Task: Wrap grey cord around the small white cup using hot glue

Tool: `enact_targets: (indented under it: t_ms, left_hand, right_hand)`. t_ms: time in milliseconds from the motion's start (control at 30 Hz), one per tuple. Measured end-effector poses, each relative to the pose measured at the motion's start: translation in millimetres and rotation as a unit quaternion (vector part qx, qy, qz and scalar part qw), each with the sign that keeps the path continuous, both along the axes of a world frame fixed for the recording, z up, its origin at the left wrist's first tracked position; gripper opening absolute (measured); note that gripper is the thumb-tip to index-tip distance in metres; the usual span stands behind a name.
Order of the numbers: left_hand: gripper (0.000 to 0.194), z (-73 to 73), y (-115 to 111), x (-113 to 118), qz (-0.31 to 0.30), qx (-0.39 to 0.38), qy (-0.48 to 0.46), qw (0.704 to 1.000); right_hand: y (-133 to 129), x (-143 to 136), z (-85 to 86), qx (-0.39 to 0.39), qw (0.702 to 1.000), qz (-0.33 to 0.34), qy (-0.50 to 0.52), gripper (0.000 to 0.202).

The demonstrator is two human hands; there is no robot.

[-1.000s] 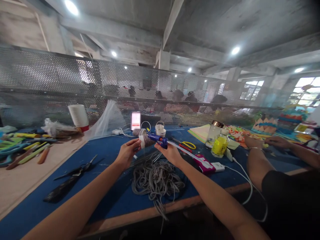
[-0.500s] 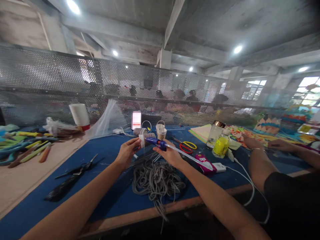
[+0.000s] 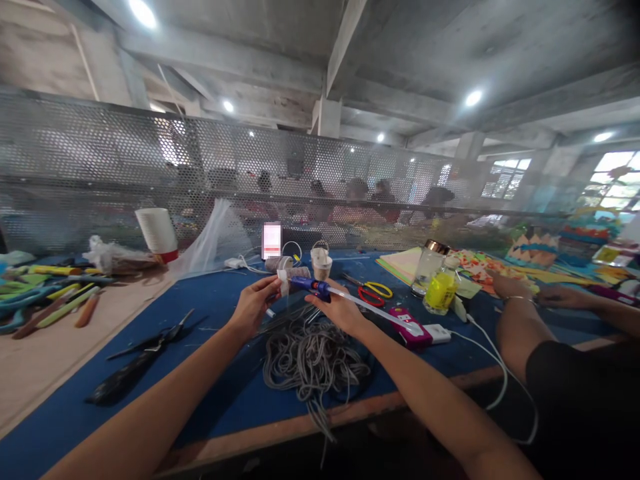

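My left hand [image 3: 256,307] pinches a small white piece [image 3: 284,283] between thumb and fingertips. In my right hand [image 3: 343,312] is a blue glue gun [image 3: 311,287], its nozzle pointing left at the white piece. Whether the nozzle touches that piece I cannot tell. A long clear glue stick [image 3: 375,310] juts from the back of the gun, over my right wrist. Below both hands lies a tangled heap of grey cord [image 3: 315,363]. Just beyond them are a cord-wrapped roll [image 3: 299,272] and a small pale bucket with a handle [image 3: 321,261].
Black-handled snips [image 3: 140,357] lie to the left. Red and yellow scissors [image 3: 373,293], a bottle of yellow liquid [image 3: 441,292], a glass jar [image 3: 424,270] and a magenta box [image 3: 410,330] stand right. A co-worker's arm [image 3: 520,333] reaches in there. Stacked paper cups [image 3: 157,232] lean at back left.
The glue gun's front has dipped very slightly toward the white piece. Both hands keep their grip, and the whole view has shifted a little.
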State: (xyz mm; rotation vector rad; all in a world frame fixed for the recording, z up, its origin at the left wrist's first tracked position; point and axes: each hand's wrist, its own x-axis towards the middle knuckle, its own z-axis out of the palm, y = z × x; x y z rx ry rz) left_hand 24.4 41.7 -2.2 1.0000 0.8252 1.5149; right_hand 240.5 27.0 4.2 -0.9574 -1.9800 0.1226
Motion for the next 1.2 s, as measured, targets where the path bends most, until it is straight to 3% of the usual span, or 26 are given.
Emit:
enact_targets:
  t_ms: [1200]
  left_hand:
    - [0.041, 6.7, -4.0, 0.4, 0.011, 0.006, 0.013, 1.0]
  right_hand:
    - [3.4, 1.6, -4.6, 0.027, 0.999, -0.01, -0.04, 0.034]
